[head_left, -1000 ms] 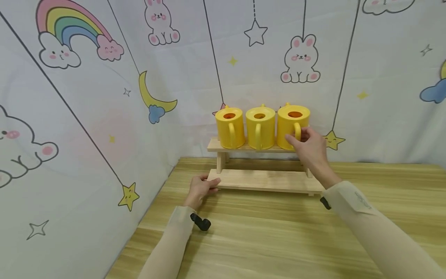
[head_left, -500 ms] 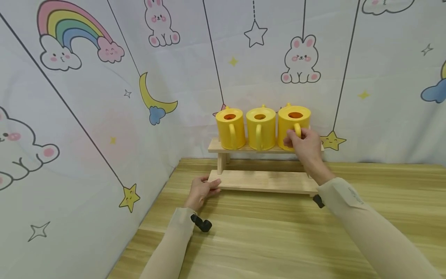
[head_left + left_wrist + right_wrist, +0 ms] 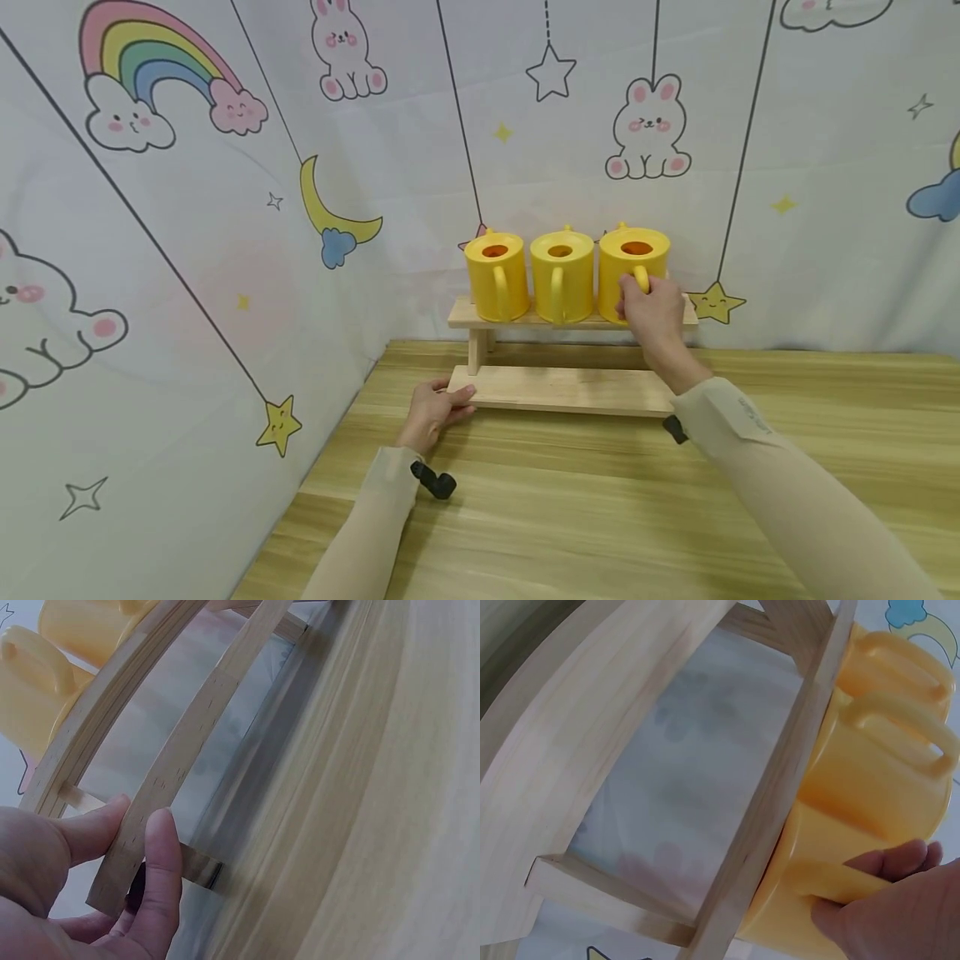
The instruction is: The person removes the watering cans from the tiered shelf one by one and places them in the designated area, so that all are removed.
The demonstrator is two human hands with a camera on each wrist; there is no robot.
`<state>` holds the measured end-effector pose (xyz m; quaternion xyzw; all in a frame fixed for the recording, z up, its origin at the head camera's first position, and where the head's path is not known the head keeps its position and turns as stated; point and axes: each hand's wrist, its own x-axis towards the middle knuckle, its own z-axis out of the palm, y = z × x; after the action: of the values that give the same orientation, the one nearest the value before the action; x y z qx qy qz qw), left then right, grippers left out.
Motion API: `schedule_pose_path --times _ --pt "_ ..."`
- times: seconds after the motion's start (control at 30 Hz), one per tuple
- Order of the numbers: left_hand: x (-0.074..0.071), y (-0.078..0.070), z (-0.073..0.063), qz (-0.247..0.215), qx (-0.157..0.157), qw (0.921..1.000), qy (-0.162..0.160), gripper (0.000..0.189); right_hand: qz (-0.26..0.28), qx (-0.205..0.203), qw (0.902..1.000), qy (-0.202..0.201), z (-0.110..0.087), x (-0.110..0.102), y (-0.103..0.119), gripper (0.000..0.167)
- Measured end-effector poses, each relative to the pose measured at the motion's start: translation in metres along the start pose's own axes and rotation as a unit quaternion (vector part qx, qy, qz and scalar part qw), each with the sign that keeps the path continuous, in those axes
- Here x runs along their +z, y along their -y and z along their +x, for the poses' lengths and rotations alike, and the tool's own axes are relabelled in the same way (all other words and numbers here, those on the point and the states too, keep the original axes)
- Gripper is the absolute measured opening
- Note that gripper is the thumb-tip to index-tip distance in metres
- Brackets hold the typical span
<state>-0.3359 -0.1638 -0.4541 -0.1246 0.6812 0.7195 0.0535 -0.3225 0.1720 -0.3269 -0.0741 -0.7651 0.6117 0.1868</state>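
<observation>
Cloth (image 3: 420, 167) hangs behind the wooden rack (image 3: 570, 390) bearing three yellow mugs (image 3: 577, 287).

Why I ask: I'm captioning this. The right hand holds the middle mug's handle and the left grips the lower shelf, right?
Not the middle mug: the head view shows the right hand holding the rightmost mug by its handle. Otherwise correct.
</observation>
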Motion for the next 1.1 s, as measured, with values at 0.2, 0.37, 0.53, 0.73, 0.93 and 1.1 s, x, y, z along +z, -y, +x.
schedule_pose_path --times 0.2,0.37,0.53,0.73,0.93,1.1 --pt "0.002 0.001 0.0 -0.005 0.002 1.0 -0.001 0.064 -0.028 0.0 0.9987 -0.042 -0.002 0.001 0.0 0.042" --pt "0.003 0.002 0.001 -0.008 0.004 1.0 -0.001 0.065 -0.028 -0.008 0.9974 -0.067 -0.003 -0.002 -0.002 0.04" --pt "0.004 0.002 0.001 -0.009 0.006 0.9999 0.0 0.065 -0.028 -0.009 0.9968 -0.074 -0.006 -0.007 -0.002 0.04" --pt "0.005 0.003 0.0 -0.008 0.008 0.9999 0.003 0.065 -0.026 -0.013 0.9975 -0.065 -0.013 -0.018 -0.002 0.039" --pt "0.003 0.002 -0.001 -0.014 0.011 0.9998 0.008 0.067 -0.033 -0.029 0.9977 -0.051 -0.023 -0.038 -0.001 0.04" --pt "0.0 0.003 0.0 -0.019 0.013 0.9997 0.007 0.066 -0.045 -0.044 0.9964 -0.058 -0.032 -0.055 -0.003 0.041"
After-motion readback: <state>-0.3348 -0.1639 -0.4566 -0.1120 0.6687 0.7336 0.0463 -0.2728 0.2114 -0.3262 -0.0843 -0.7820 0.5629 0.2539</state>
